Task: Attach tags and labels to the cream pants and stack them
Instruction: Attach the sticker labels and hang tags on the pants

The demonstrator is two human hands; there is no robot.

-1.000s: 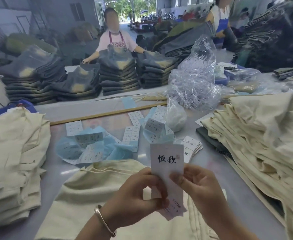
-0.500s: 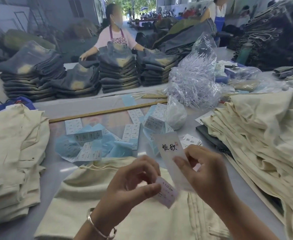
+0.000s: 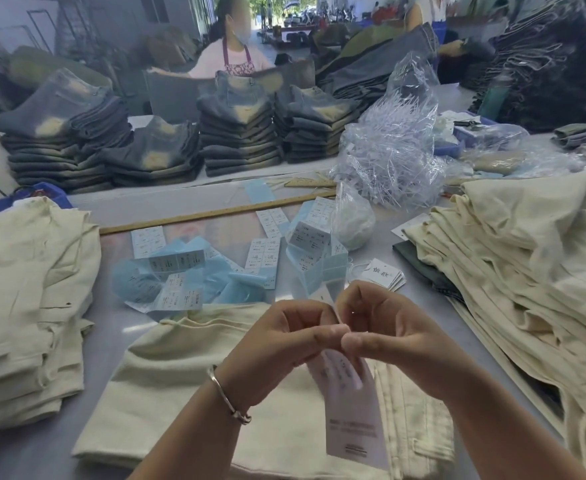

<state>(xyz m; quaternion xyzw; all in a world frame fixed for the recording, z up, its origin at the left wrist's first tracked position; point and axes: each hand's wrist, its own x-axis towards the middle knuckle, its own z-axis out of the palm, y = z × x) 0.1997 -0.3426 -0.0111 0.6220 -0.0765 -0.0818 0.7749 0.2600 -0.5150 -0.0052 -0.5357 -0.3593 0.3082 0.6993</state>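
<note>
A white hang tag [image 3: 350,407] is pinched at its top by both hands, held together above folded cream pants [image 3: 194,403].

The left hand [image 3: 277,344] and right hand [image 3: 388,330] are brought thumb to thumb — fingers curled round the tag's upper edge, the tag hanging below. The pants are laid flat on the grey table [image 3: 419,334], between a folded cream stack [image 3: 25,299] at left and a looser cream pile [image 3: 527,271] at right — blue label sheets [image 3: 187,271] are scattered beyond.
</note>
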